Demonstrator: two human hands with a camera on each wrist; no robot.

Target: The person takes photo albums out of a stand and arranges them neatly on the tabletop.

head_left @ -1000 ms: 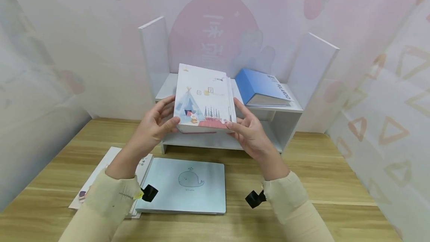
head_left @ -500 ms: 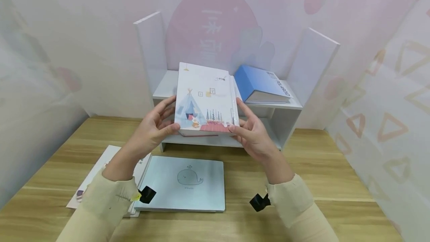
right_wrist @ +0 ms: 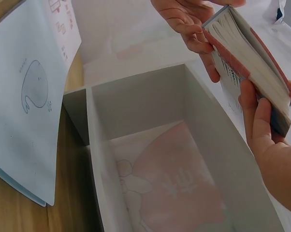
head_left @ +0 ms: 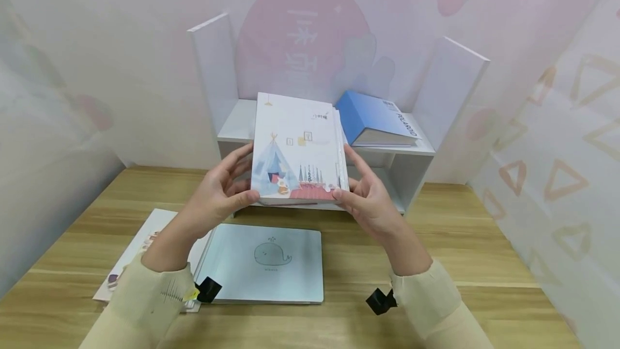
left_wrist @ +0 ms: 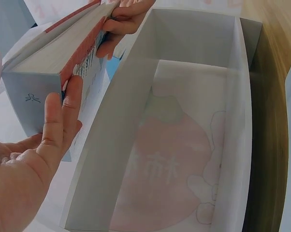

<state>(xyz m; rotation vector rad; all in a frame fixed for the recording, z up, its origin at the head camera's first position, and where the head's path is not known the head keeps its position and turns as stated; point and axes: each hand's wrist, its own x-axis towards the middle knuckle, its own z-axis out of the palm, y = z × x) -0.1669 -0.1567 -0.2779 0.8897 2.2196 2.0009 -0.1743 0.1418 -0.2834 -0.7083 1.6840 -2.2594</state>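
Note:
Both hands hold a thick photo album (head_left: 297, 147) with a white cover showing a blue tent, a small animal and a pink rug. It is raised in front of the white shelf, cover tilted towards me. My left hand (head_left: 223, 190) grips its left side, thumb at the lower corner of the cover, fingers along the spine side. At the opposite side my right hand (head_left: 370, 198) grips it, thumb on the lower right corner. From below, the left wrist view shows the pale blue spine (left_wrist: 32, 99) and page edges. In the right wrist view, its red-edged cover stands slightly apart from the pages.
Behind the album stands a white desk shelf (head_left: 423, 149) with upright side panels. A blue POLAROID album (head_left: 378, 120) lies on its right part. On the wooden table (head_left: 474, 263) lie a pale blue whale-print album (head_left: 271, 268) and, left of it, white books (head_left: 138, 246) partly under my left forearm.
The album has come slightly down and towards me, its cover facing me more, so less of its lower edge shows. Both hands keep their grip. The head view has shifted slightly.

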